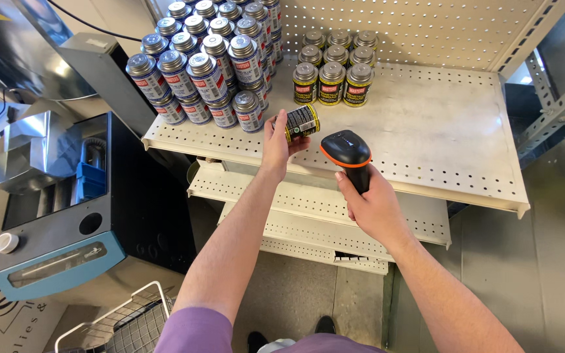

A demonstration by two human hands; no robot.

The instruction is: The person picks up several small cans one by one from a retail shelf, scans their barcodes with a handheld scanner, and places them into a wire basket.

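My left hand [276, 140] grasps one yellow-labelled can [303, 122] sideways while my right hand [374, 206] clenches the scanner [346, 151] pointed at it, other cans [332, 72] standing on the shelf [439, 131].

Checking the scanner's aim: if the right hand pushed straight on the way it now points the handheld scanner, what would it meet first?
Most likely the yellow-labelled can held tipped in the left hand. The right hand aims the scanner up and left toward it. Depth is unclear, so it might instead pass over the perforated shelf.

Cream pegboard shelves [426, 124], concrete floor [295, 301]
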